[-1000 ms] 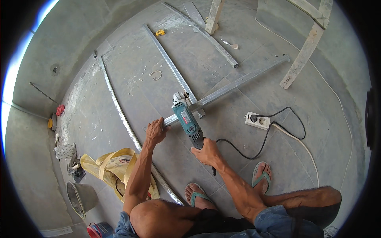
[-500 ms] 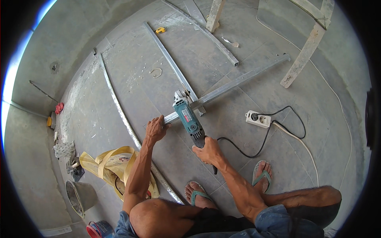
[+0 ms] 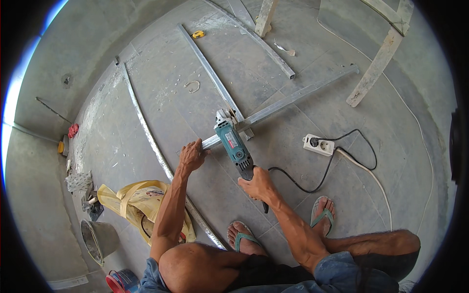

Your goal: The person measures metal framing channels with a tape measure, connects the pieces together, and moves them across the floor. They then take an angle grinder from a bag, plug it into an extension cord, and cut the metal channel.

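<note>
With the right hand (image 3: 258, 185) wrapped around the rear handle of the teal angle grinder (image 3: 233, 142) and the left hand (image 3: 193, 155) pressing the long grey metal channel (image 3: 293, 97) flat on the concrete floor (image 3: 161, 107), the cut looks best made squarely — steady pressure, black cord (image 3: 312, 183) trailing clear of the disc.

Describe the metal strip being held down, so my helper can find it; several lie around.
On the grey concrete floor, find the teal angle grinder. The long silver metal channel runs beneath its head. Unlike the others, the left hand presses its near end.
</note>
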Demonstrator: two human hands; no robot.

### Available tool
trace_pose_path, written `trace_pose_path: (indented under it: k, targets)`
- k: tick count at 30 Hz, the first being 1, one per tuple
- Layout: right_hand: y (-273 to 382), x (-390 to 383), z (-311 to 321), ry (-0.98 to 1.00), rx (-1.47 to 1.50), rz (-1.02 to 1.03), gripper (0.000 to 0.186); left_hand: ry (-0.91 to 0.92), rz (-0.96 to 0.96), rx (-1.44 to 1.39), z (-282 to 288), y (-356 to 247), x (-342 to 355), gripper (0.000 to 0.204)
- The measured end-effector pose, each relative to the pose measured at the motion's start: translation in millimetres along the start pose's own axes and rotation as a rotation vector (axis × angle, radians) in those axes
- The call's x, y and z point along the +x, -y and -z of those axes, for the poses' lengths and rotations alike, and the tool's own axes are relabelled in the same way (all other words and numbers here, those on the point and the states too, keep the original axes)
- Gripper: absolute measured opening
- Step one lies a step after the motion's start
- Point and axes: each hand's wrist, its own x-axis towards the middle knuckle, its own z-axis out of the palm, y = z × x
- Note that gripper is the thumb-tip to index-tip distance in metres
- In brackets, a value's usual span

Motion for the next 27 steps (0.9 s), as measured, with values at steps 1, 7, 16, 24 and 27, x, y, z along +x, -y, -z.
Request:
trace_pose_path:
  k: [1, 7, 16, 24, 27]
  targets:
    - [-3.5, 1.8, -0.7, 0.001, -0.002, -0.001, 0.038, 0.0, 0.002, -0.002, 0.1, -1.3, 0.7, 0.041]
    - [-7.9, 4.8, -3.4, -0.022, -0.06, 0.008, 0.04, 0.008, 0.007, 0.006, 0.9, -0.8, 0.8, 0.04]
    - [-15.2, 10.4, -5.9, -0.033, -0.097, 0.032, 0.04, 0.034, 0.023, 0.016, 0.4, -0.1, 1.0, 0.039]
    - [-0.6, -1.4, 1.0, 0.016, -0.043, -0.021, 0.033, 0.088, 0.032, -0.02, 3.4, 2.2, 4.7, 0.035]
    - [3.0, -5.7, 2.2, 0.02, -0.027, -0.029, 0.032, 0.084, 0.035, -0.02, 4.6, 0.8, 4.6, 0.034]
